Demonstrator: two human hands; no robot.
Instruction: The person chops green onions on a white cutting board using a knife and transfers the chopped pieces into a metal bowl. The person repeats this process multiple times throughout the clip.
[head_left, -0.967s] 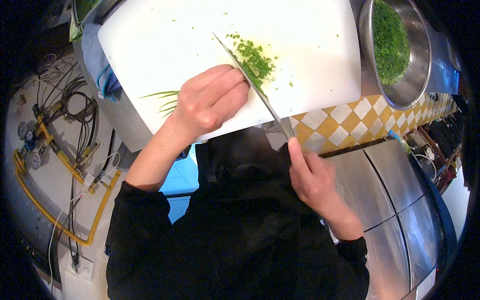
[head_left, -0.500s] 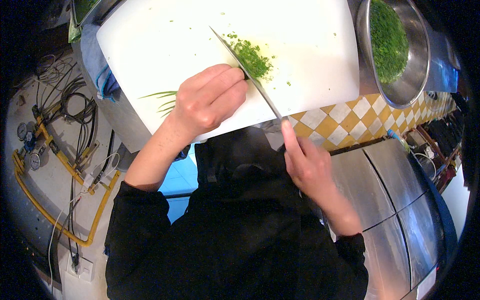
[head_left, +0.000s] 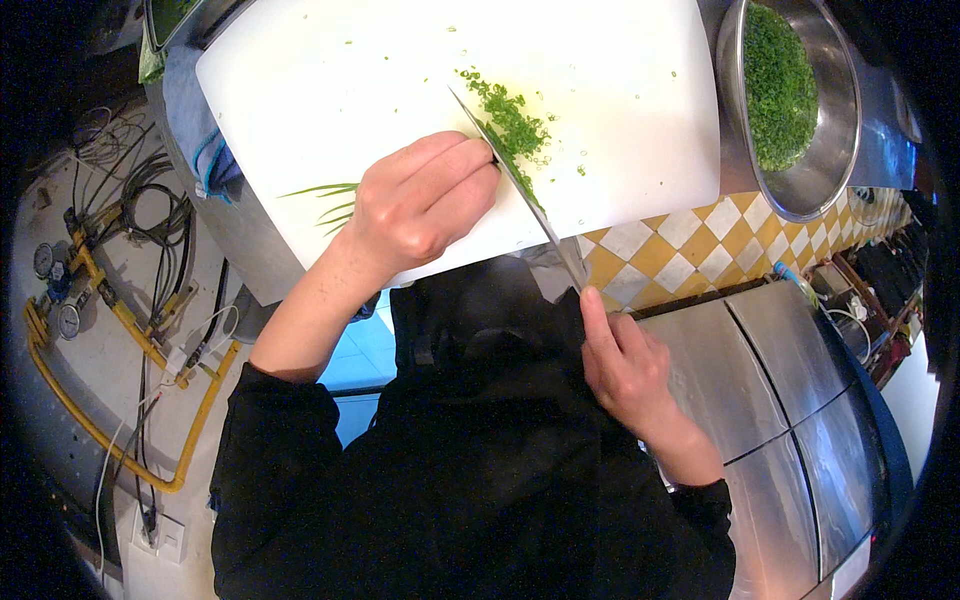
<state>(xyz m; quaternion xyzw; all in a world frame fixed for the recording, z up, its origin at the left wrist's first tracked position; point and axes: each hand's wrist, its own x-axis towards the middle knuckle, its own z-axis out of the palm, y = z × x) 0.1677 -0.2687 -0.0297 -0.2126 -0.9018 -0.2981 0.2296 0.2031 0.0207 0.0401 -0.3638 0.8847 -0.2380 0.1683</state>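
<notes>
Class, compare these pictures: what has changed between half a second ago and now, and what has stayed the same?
The right hand has drawn the knife back toward the person and slightly to the right. Nothing was newly grasped or released. The left hand stays curled over the scallion leaves; the white cutting board and metal bowl sit as before.

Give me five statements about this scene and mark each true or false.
1. The right hand holds the knife. True.
2. The left hand is inside the metal bowl. False: the left hand is over the cutting board, beside the blade.
3. Chopped greens lie on the cutting board. True.
4. The metal bowl is left of the board. False: the metal bowl is to its right.
5. Long green tips show beside the left hand. True.
</notes>
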